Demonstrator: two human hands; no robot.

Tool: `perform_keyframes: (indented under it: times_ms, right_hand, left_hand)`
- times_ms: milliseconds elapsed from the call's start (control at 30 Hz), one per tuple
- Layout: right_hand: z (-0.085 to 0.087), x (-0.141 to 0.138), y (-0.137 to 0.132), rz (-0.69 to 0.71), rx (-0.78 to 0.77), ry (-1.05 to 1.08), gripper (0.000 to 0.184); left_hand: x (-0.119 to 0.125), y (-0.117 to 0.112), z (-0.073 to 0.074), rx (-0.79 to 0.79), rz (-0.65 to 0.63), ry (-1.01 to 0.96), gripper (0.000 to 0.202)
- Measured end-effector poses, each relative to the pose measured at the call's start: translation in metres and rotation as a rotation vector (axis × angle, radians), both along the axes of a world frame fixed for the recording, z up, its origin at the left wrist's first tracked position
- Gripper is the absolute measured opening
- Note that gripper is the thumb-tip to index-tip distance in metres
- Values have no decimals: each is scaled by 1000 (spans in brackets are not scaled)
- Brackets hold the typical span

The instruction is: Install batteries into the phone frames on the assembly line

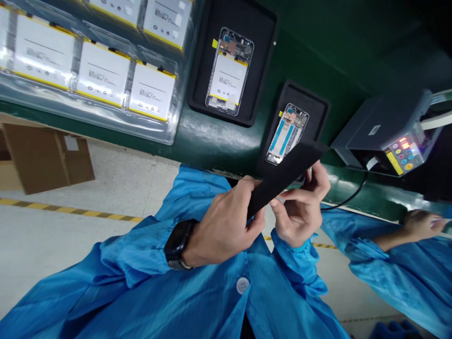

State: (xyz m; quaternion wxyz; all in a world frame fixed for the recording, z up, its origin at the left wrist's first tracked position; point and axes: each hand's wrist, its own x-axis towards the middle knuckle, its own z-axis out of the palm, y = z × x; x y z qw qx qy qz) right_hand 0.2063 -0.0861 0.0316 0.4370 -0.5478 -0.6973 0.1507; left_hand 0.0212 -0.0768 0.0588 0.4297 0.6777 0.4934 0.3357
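Black and flat, a slim tray (287, 169) is held edge-on just off the near edge of the green counter (318, 56), tilted up toward the right. The left hand (226, 223), with a dark watch (178, 242) at its wrist, pinches the tray's lower end, thumb beneath and fingers closed over the top. The right hand (302, 209) grips it from below near the middle, fingers curled round the tray's underside and a ring (280, 200) showing on one finger. Both arms wear blue smock sleeves.

On the counter just past the held tray lies a second black tray (316, 110) carrying an open phone frame (287, 134); the held tray covers its near corner. Beside it, further in, a larger black tray (201, 70) holds a phone frame with a white battery (229, 70) fitted. Toward the counter's left end sits a clear blister pack (88, 70) filled with rows of white batteries. At the right end stands a grey box (384, 127) with coloured buttons and red lights, a black cable (349, 195) running from it along the near edge. A co-worker's hand (420, 223) in a blue sleeve rests at that edge. A cardboard box (38, 155) sits on the floor below.
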Motion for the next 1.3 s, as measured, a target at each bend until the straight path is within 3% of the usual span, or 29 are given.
perform_keyframes:
  times_ms: [133, 267, 400, 567, 633, 833, 1000, 1300]
  right_hand:
    - [-4, 1, 6, -25, -22, 118, 34]
    - [-1, -2, 6, -44, -23, 139, 39]
    - [4, -11, 3, -168, 28, 189, 51]
    - [13, -20, -2, -240, -206, 156, 91]
    - [15, -23, -4, -233, -306, 177, 97]
    - [12, -30, -11, -214, -498, 394, 94]
    - [9, -40, -15, -175, -518, 614, 92]
    - [0, -47, -20, -182, -527, 750, 91]
  left_hand:
    - [-1, 0, -1, 23, 1, 12, 34]
    - [-1, 2, -1, 40, 5, 2, 39]
    - [0, 3, -1, 46, 10, -3, 39]
    - [1, 2, -4, 70, 31, -2, 38]
    - [2, 1, -7, 78, 41, -4, 38]
    - [3, 1, -13, 102, 60, -3, 41]
    - [3, 2, -14, 124, 71, 13, 40]
    - [5, 0, -14, 88, 75, -10, 43]
